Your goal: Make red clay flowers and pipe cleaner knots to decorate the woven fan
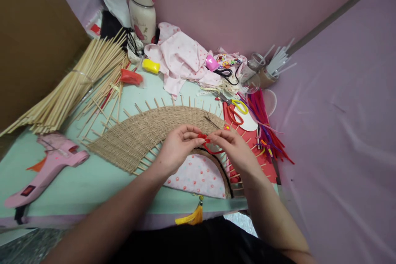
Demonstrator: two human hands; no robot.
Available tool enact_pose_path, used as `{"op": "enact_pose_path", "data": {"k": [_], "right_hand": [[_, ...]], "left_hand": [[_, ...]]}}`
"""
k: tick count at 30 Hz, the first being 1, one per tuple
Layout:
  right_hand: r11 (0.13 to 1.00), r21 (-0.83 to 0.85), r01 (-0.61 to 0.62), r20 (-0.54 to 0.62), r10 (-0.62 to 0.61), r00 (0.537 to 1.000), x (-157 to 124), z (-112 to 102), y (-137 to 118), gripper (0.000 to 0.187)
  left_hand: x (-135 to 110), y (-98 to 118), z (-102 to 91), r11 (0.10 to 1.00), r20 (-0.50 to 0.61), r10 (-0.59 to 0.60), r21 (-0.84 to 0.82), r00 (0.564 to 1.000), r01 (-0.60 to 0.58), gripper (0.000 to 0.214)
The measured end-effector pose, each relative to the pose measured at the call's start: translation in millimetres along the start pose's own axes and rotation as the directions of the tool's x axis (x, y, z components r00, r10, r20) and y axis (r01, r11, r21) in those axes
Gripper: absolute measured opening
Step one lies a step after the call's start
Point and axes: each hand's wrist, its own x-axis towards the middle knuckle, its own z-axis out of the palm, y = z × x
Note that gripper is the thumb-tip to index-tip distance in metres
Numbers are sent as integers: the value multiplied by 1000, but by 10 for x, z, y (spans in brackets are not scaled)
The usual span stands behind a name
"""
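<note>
My left hand point(176, 148) and my right hand point(233, 148) meet over a woven straw fan point(139, 134) with wooden sticks poking from its rim. Both hands pinch a red pipe cleaner point(208, 145), which is bent into a loop between the fingertips. The fan lies flat on the pale green table point(93, 181). A floral pink fabric semicircle point(198, 177) fills the fan's inner arc, just below my hands. A yellow tassel point(192, 216) hangs at the table's near edge.
A pink glue gun point(46, 169) lies at the left. A bundle of bamboo sticks point(68, 86) fans out at the back left. Scissors with yellow and red handles point(236, 109), a heap of coloured pipe cleaners point(266, 128), pink cloth point(182, 62) and a bottle point(142, 4) crowd the back.
</note>
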Motion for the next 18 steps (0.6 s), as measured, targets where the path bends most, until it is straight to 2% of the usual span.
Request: {"op": "enact_pose_path", "data": {"k": [10, 13, 16, 18], "right_hand": [[993, -120, -20, 55, 27, 998, -52, 27, -98, 20], [988, -155, -10, 24, 14, 1000, -30, 41, -63, 19], [962, -269, 51, -45, -65, 997, -37, 76, -11, 16], [903, -402, 150, -72, -194, 978, -57, 110, 24, 13]], "left_hand": [[-20, -34, 13, 986, -3, 68, 151, 998, -67, 24], [4, -73, -13, 967, -15, 115, 232, 993, -108, 25], [21, -96, -42, 946, -28, 131, 301, 991, -117, 26], [25, -96, -57, 943, -21, 114, 317, 993, -101, 28]]}}
